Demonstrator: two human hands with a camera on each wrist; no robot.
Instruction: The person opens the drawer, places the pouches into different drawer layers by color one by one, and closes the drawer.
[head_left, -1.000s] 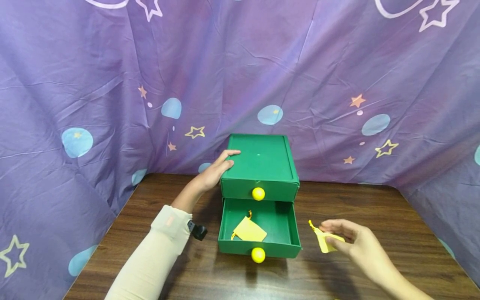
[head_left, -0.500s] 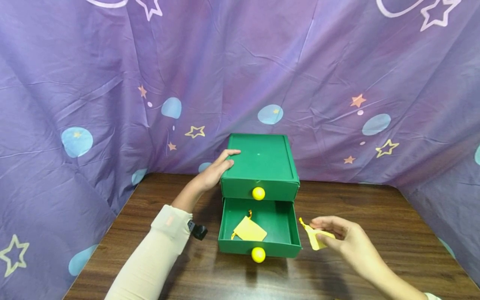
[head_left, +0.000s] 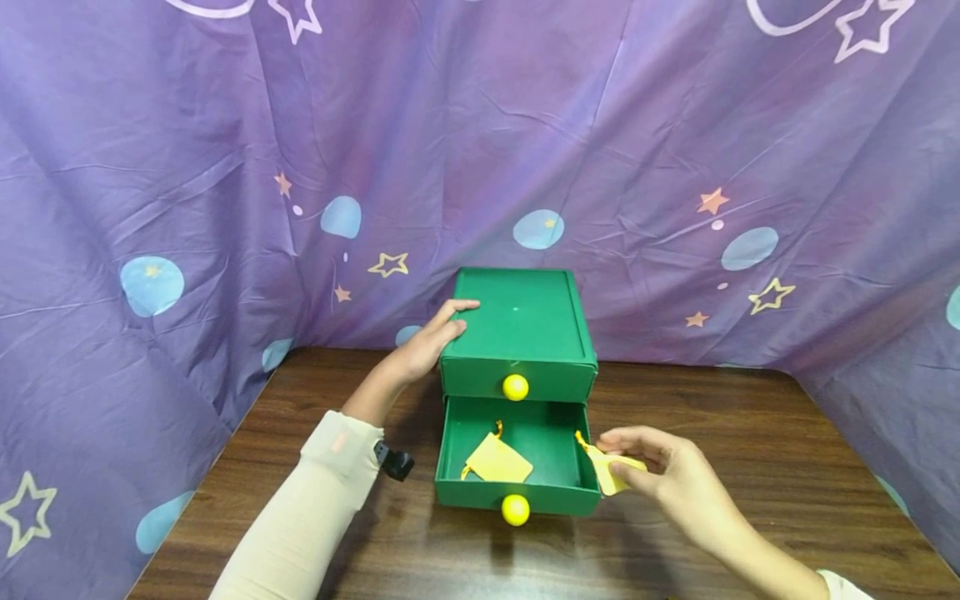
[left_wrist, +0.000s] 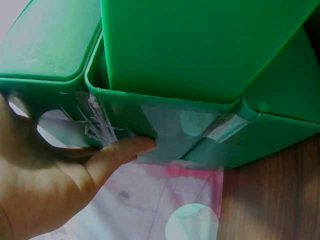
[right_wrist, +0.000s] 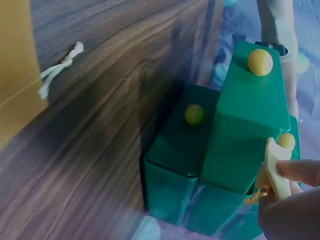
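Note:
A green drawer cabinet [head_left: 521, 321] with yellow ball knobs stands at the middle of the table. One green drawer [head_left: 551, 498] is pulled out, and a yellow drawstring pouch [head_left: 498, 460] lies in its left half. My left hand [head_left: 423, 346] rests against the cabinet's left side, fingertips over the top edge; the left wrist view shows the thumb [left_wrist: 132, 147] along the taped side. My right hand [head_left: 682, 483] pinches a second yellow drawstring pouch [head_left: 606, 473] at the drawer's right wall, its cord end over the rim. The right wrist view also shows this pouch [right_wrist: 277, 170].
Wooden tabletop [head_left: 712, 400] surrounds the cabinet, with a purple patterned cloth [head_left: 637, 167] hanging behind. In the right wrist view, an orange-yellow item with a white cord [right_wrist: 62, 65] sits at the left edge. Another cabinet section [right_wrist: 172, 132] with its own knob lies beside the pulled-out drawer.
My right hand has moved left with the pouch, from the table's right side to the drawer's right wall. The left hand and the cabinet have stayed in place.

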